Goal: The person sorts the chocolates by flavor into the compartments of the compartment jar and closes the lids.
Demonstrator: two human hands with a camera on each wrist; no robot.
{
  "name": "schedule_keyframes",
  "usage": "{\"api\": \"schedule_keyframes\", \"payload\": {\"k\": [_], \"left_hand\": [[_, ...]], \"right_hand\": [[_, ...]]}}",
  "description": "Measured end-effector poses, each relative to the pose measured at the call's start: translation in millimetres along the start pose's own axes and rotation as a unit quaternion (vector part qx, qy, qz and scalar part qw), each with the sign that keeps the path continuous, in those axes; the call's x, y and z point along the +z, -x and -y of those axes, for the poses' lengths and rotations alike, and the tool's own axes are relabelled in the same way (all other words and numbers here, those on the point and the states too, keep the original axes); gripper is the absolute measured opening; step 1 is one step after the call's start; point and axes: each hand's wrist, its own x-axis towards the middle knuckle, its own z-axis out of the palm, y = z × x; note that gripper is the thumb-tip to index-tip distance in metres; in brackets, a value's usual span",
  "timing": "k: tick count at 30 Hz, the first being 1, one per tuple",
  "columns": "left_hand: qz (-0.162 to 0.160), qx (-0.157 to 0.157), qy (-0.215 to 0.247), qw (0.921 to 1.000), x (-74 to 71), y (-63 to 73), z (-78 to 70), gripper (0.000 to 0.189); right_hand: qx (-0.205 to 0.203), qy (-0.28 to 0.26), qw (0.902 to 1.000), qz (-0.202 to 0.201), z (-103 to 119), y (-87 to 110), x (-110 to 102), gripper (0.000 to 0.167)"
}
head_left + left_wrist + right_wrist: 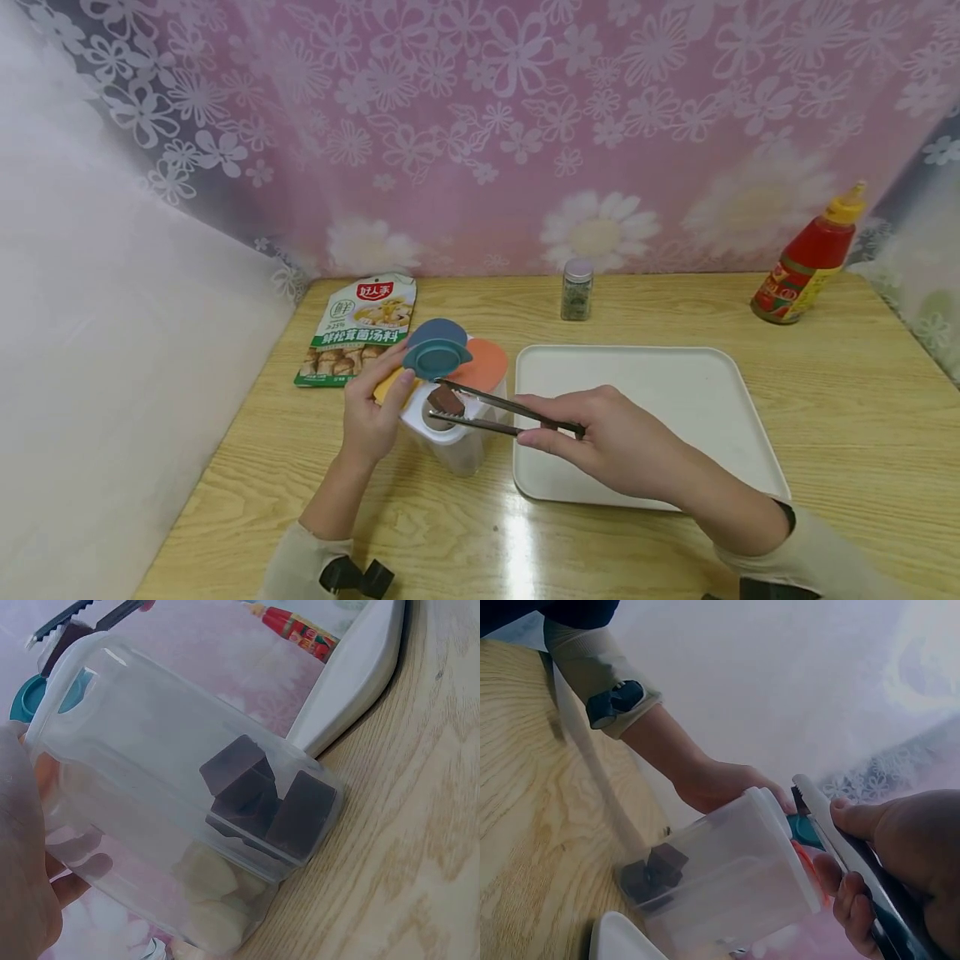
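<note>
My left hand (375, 408) grips a clear multi-compartment storage container (461, 457), its fingers around the far side and the thumb by the raised blue flip lid (437, 343). My right hand (611, 437) holds dark metal tongs (495, 402), which pinch a dark brown block (447, 401) at the uncovered round opening. In the left wrist view, several dark brown blocks (238, 780) lie at the bottom of one compartment, and pale pieces (214, 885) fill the bottom of another. An orange lid (486, 367) and a yellow one (387, 386) cover neighbouring compartments.
A white tray (645, 417) lies right of the container, under my right hand. Behind the container rests a mushroom soup seasoning pouch (360, 329). A small spice jar (577, 292) and a red sauce bottle (806, 262) stand toward the back, near the flowered curtain (480, 125).
</note>
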Motion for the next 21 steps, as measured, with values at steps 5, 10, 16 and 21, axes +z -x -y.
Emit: {"api": "schedule_keyframes", "payload": {"k": [5,10,16,21], "left_hand": [[0.000,-0.004,-0.005,1.0000,0.1,0.0,-1.2,0.029],[0.004,-0.014,-0.008,0.9999,-0.6,0.8,-0.4,0.028],[0.001,-0.008,-0.005,1.0000,-0.7,0.6,0.1,0.029],[0.001,-0.006,-0.002,1.0000,0.1,0.9,0.2,0.029]], "right_hand": [[0.007,0.039,0.9992,-0.009,1.7,-2.3,2.9,0.042],[0.021,0.037,0.9990,-0.016,0.9,2.5,-1.1,0.042],[0.028,0.020,0.9991,-0.024,-6.0,14.2,-8.1,0.039],[0.068,-0.002,0.9974,-0.025,-16.1,29.5,-14.8,0.039]]}}
